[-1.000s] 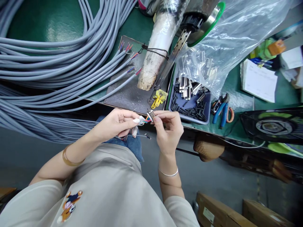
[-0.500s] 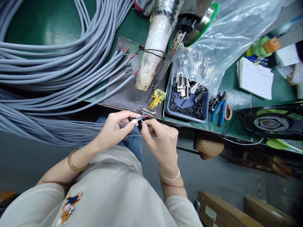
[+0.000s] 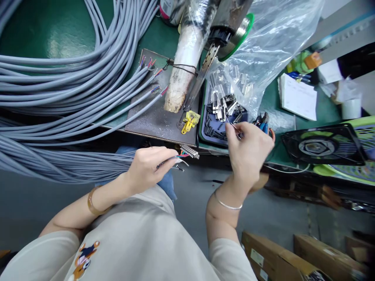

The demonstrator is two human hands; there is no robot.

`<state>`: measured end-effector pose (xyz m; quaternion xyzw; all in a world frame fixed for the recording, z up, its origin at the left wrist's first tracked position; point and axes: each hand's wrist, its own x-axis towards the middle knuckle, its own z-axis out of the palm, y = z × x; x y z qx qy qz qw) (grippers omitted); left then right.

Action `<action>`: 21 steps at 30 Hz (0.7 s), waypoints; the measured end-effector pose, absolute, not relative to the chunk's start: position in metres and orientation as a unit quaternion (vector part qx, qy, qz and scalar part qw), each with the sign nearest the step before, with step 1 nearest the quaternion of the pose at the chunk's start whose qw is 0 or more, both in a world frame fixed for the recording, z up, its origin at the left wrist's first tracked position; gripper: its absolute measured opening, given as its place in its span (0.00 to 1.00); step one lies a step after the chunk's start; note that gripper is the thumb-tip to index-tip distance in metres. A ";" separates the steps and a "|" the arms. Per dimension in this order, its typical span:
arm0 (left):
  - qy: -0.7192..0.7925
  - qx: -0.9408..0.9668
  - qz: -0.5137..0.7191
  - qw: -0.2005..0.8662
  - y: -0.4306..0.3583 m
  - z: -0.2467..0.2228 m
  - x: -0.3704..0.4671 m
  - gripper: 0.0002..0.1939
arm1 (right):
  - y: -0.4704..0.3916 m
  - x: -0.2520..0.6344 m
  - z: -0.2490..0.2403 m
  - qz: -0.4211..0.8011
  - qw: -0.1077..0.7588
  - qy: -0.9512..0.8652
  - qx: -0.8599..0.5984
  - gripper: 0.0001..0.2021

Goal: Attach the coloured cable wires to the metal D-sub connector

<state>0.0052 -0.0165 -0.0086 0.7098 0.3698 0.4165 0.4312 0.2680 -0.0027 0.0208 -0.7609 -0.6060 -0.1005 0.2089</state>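
Left hand (image 3: 154, 166) grips wires (image 3: 183, 155) on a plug (image 3: 190, 151), left of the tray (image 3: 215, 141); right hand (image 3: 249, 150) curls by the tray, but I can't tell its grip. Plug seems light, hard; thin wires may snap, so hold its ends.

I can't read any text tbh; writing on the paper stack (image 3: 298, 97) is too faint; carton label (image 3: 257, 257) too tiny

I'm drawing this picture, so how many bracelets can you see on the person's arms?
2: a tan bracelet on the left forearm and a silver bracelet on the right wrist. Others could be hidden under the sleeves.
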 end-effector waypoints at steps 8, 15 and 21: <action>0.441 0.560 0.364 0.599 -0.005 -0.011 0.008 0.11 | 0.025 0.287 -0.006 -0.053 0.205 -0.621 -0.755 0.04; 0.474 0.553 0.386 0.566 -0.007 -0.013 0.011 0.10 | -0.027 0.224 0.014 0.123 0.436 -0.569 -0.686 0.06; 0.485 0.569 0.387 0.540 -0.007 -0.013 0.011 0.10 | -0.048 0.188 0.009 0.230 0.451 -0.600 -0.619 0.04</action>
